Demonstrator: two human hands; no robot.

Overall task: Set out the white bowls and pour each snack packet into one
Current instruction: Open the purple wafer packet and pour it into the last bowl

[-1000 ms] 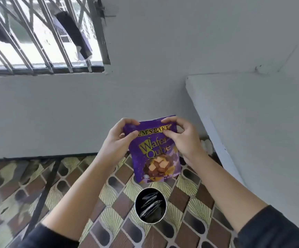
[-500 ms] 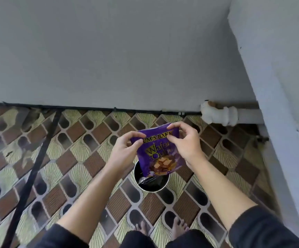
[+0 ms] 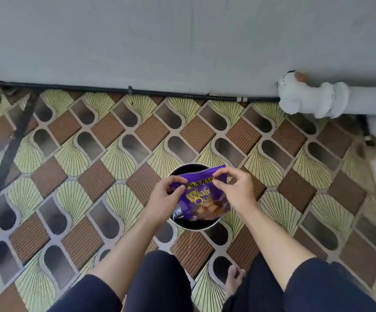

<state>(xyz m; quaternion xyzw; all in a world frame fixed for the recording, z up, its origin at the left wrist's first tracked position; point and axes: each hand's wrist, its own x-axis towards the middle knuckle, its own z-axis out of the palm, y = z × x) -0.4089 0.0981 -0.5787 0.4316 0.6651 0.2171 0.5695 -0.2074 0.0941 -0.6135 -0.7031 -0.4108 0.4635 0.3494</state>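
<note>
A purple wafer snack packet [image 3: 201,200] is held upright over a round dark bin [image 3: 188,168] that stands on the patterned tile floor. My left hand [image 3: 163,202] pinches the packet's top left corner. My right hand [image 3: 235,191] pinches the top edge at the right. The packet covers most of the bin's opening, so what lies inside is hidden. No white bowls are in view.
A grey wall runs across the top, with a black cable [image 3: 137,91] along its foot. A white pipe fitting [image 3: 313,97] juts out at the right. A black strap [image 3: 9,149] slants over the floor at left. My dark-trousered legs and a bare foot [image 3: 233,281] are at the bottom.
The view has tipped down from the window and wall to the floor. Both hands, still holding the packet, have come down so that it sits right over the bin.
</note>
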